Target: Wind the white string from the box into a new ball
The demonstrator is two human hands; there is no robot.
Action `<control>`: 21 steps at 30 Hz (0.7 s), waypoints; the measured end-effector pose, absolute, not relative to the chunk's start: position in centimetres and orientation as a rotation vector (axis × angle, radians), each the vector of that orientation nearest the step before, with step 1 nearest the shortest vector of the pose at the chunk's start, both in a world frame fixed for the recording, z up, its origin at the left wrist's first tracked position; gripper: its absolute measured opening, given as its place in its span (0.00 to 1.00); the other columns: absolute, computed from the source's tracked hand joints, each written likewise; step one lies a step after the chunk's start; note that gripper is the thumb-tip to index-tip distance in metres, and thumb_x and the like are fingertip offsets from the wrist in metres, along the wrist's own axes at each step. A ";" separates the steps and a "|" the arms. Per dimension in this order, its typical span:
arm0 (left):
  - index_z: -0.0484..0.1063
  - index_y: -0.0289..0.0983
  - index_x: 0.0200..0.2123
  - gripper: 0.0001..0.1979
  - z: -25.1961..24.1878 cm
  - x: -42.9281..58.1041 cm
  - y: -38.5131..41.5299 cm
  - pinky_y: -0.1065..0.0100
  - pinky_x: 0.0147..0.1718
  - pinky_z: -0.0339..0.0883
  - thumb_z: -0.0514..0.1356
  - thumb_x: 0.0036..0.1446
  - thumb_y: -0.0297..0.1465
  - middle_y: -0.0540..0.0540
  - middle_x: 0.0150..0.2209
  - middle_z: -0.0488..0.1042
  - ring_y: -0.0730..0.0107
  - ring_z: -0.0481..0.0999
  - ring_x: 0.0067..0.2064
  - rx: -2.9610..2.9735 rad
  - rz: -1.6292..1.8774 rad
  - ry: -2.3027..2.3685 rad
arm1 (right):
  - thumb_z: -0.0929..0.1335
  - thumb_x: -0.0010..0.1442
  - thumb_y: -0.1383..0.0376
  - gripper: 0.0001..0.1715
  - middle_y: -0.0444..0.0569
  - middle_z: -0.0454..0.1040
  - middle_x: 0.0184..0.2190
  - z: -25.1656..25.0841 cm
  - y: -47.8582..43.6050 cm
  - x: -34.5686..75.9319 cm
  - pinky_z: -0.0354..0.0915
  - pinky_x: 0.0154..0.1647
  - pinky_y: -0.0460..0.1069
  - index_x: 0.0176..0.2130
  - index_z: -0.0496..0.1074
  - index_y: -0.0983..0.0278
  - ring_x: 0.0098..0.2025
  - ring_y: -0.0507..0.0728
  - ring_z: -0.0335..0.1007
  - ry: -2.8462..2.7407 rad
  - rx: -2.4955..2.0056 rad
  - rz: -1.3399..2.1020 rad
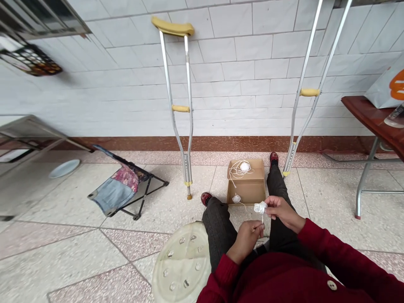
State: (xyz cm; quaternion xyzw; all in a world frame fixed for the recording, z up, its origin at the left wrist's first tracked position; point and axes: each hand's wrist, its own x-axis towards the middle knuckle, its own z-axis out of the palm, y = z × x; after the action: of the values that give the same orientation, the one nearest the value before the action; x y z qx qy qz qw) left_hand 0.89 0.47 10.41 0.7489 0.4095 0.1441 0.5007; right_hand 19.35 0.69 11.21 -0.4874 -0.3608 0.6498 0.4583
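Between the fingers of my right hand (280, 211) is a small bundle of white cord (260, 207). A strand runs down from the bundle to my left hand (250, 236), whose thumb and fingers pinch it. Just beyond my hands, an open cardboard box (246, 190) lies on the floor between my feet. In its far part sits a loose tangle of white cord (241, 168) with a round white piece. Its near part holds a smaller white wound piece (236, 198) with a trailing end.
Two crutches (187, 164) (293, 143) lean on the tiled wall. A folding stool (116, 189) stands at left, a round pale plastic stool (183, 269) beside my leg. At right is a red-brown table (362, 111) with a bag (386, 86). A plate (65, 168) lies far left.
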 end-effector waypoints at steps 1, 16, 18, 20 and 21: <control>0.71 0.36 0.20 0.20 10.4 0.8 0.2 0.70 0.34 0.61 0.51 0.62 0.34 0.47 0.23 0.72 0.69 0.70 0.30 1.862 0.314 0.974 | 0.75 0.43 0.62 0.13 0.39 0.66 0.18 10.6 1.1 19.4 0.50 0.17 0.43 0.28 0.70 0.65 0.18 0.47 0.55 -0.901 -1.283 1.531; 0.73 0.37 0.23 0.19 11.9 0.2 3.4 0.66 0.42 0.64 0.51 0.63 0.35 0.47 0.26 0.74 0.65 0.73 0.34 1.924 0.506 0.997 | 0.75 0.46 0.61 0.15 0.41 0.69 0.20 12.7 0.7 18.6 0.54 0.18 0.43 0.30 0.70 0.65 0.19 0.47 0.58 -0.894 -1.101 1.505; 0.72 0.36 0.21 0.20 11.5 0.7 2.6 0.66 0.43 0.64 0.51 0.64 0.34 0.47 0.24 0.73 0.65 0.73 0.33 1.957 0.452 0.950 | 0.75 0.46 0.61 0.14 0.39 0.68 0.19 12.4 2.4 19.3 0.54 0.18 0.43 0.29 0.69 0.64 0.18 0.47 0.57 -0.891 -1.205 1.364; 0.72 0.36 0.22 0.19 11.7 0.9 2.4 0.63 0.48 0.63 0.51 0.64 0.32 0.48 0.23 0.73 0.66 0.72 0.32 2.038 0.435 0.907 | 0.75 0.44 0.62 0.14 0.38 0.66 0.18 11.2 3.4 19.7 0.54 0.18 0.43 0.27 0.68 0.64 0.19 0.46 0.57 -0.977 -1.341 1.242; 0.72 0.36 0.23 0.18 12.1 0.8 2.6 0.61 0.51 0.61 0.52 0.64 0.31 0.48 0.24 0.74 0.66 0.73 0.32 2.091 0.452 0.909 | 0.75 0.44 0.63 0.13 0.38 0.65 0.18 10.5 3.4 19.7 0.54 0.19 0.42 0.26 0.68 0.64 0.19 0.46 0.57 -1.042 -1.398 1.203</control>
State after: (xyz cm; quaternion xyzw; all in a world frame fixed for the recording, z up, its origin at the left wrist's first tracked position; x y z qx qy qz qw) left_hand 0.80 2.55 12.05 0.8254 0.3591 0.1785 0.3973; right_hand 19.75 3.45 10.47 -0.5753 -0.4287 0.4953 0.4897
